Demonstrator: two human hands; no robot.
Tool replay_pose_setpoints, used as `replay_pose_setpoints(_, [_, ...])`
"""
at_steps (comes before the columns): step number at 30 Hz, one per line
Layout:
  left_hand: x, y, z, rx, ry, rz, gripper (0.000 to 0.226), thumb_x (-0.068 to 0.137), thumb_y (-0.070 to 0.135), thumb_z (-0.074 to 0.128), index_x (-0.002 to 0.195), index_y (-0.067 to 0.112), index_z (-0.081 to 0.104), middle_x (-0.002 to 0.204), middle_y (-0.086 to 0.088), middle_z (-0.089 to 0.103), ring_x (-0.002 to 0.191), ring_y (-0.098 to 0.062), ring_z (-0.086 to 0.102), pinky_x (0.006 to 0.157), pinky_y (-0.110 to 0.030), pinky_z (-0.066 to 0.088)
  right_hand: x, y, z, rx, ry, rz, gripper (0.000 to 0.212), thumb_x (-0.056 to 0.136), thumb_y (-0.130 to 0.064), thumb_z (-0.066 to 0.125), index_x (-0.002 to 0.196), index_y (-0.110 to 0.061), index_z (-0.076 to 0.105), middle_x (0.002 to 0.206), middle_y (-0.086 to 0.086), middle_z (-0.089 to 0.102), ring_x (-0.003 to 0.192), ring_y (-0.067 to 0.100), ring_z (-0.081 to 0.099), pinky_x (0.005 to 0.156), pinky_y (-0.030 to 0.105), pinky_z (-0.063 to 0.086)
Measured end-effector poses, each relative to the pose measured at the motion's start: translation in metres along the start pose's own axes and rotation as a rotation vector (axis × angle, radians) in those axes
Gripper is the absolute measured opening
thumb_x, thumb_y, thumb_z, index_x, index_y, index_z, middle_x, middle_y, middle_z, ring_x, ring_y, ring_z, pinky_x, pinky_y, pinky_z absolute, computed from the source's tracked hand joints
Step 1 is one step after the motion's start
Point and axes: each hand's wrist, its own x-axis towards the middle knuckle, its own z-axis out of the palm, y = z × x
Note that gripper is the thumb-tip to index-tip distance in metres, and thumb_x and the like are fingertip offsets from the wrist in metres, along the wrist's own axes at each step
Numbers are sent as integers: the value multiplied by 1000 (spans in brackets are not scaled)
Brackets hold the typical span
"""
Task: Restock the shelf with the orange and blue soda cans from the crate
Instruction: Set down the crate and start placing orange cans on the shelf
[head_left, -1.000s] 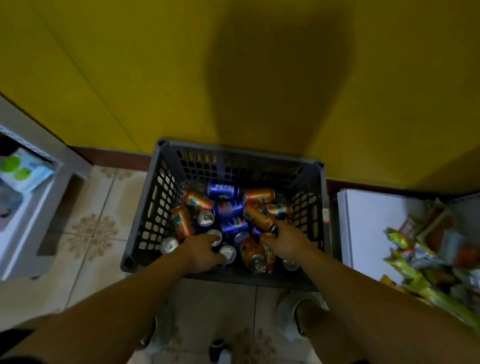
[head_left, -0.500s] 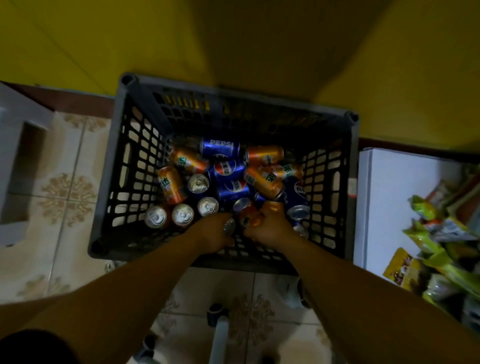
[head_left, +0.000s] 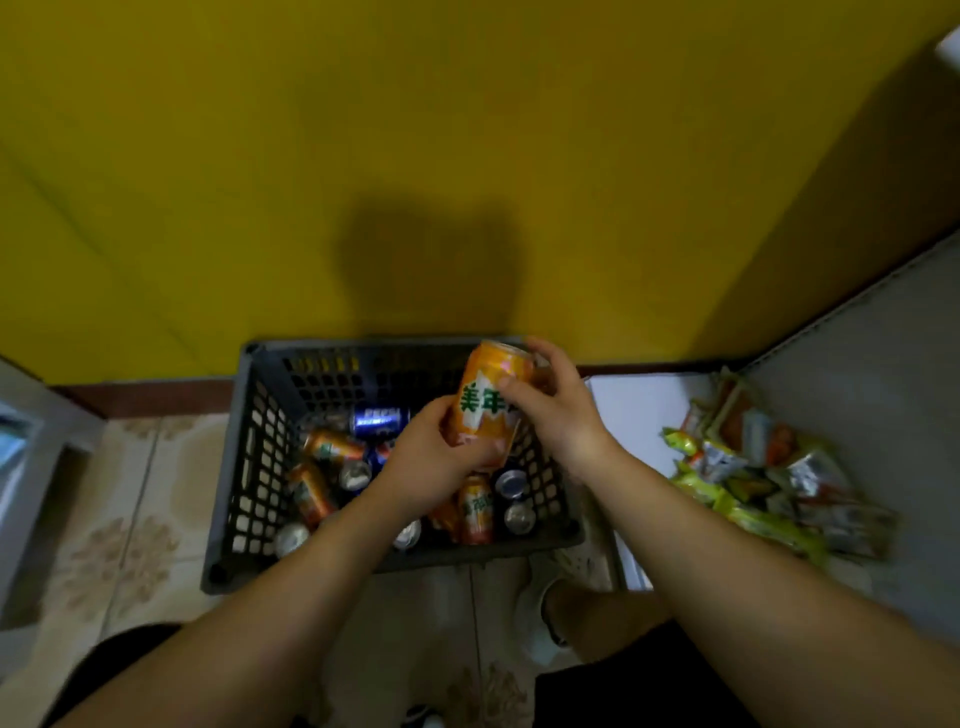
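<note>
An orange soda can (head_left: 485, 400) with green lettering is held upright above the grey plastic crate (head_left: 244, 467). My left hand (head_left: 431, 462) grips its lower part from the left, and my right hand (head_left: 556, 410) grips its upper part from the right. Inside the crate lie several orange cans (head_left: 332, 448) and blue cans (head_left: 378, 420), some on their sides, some standing with silver tops up. Part of the pile is hidden under my hands.
A yellow wall rises right behind the crate. A white shelf (head_left: 634, 415) at the right carries a heap of snack packets (head_left: 763, 478). A grey shelf edge (head_left: 31, 467) stands at the left. Patterned floor tiles lie below.
Both hands rose out of the crate with one orange can between them. The camera tilted up, so the crate sits lower in view.
</note>
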Motion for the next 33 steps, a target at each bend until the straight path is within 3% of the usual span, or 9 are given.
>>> replay_pose_setpoints(5, [-36,84,29,-71,-89,167,54,74,25,79,121,25,52,109,3,67,97,-13,66,88,-34,54,-51,-62,-36,134,163,-149,78,80,-22,76,144,-31,33,128,8,56,109,27,62,86,47,57])
replay_pose_setpoints(9, [-57,143,61,-67,-215,280,64,76,10,77,130,21,45,112,5,65,98,-5,65,83,-21,53,-97,-113,-86,87,326,-310,70,83,-17,73,142,-29,37,112,-5,59,96,10,64,81,39,59])
replay_pose_setpoints(14, [-72,214,121,-31,-354,419,69,78,5,73,135,21,37,108,12,59,96,-3,60,78,-16,49,-154,-161,-155,-30,499,-417,72,82,-22,74,142,-30,35,111,-14,53,90,-5,56,75,17,52])
replay_pose_setpoints(16, [-78,239,148,-9,-409,466,68,79,4,72,129,28,33,106,14,58,91,3,59,72,-12,50,-175,-174,-185,-67,587,-435,69,80,-26,75,140,-28,40,110,-14,55,92,-2,58,81,23,54])
replay_pose_setpoints(18, [-81,260,176,23,-482,499,70,78,4,72,135,23,35,118,5,59,100,-4,60,82,-18,49,-194,-183,-215,-86,675,-443,58,79,-27,75,131,-26,48,106,-11,61,92,5,62,83,32,57])
replay_pose_setpoints(21, [-80,285,218,116,-552,528,82,78,6,73,146,14,27,133,-2,51,114,-16,57,96,-30,47,-221,-187,-259,-68,769,-432,48,80,-27,75,121,-31,49,102,-11,61,91,5,61,78,28,57])
replay_pose_setpoints(24, [-73,303,260,241,-614,542,86,78,17,76,148,17,26,142,-6,46,124,-20,50,104,-38,43,-243,-181,-300,-22,838,-410,50,82,-25,74,123,-31,45,98,-17,56,91,5,59,80,28,53])
replay_pose_setpoints(29, [-57,317,326,575,-622,696,88,79,40,73,149,20,25,150,-5,37,136,-18,37,108,-32,35,-259,-160,-357,-67,990,-329,54,82,-24,74,129,-26,47,106,-12,55,101,12,56,90,34,50])
replay_pose_setpoints(33, [-30,326,359,1132,-458,918,77,86,68,43,148,25,29,155,1,28,142,-18,23,117,-47,14,-254,-143,-396,-61,1014,-287,60,82,-23,73,133,-29,41,116,-12,52,108,9,52,94,31,46])
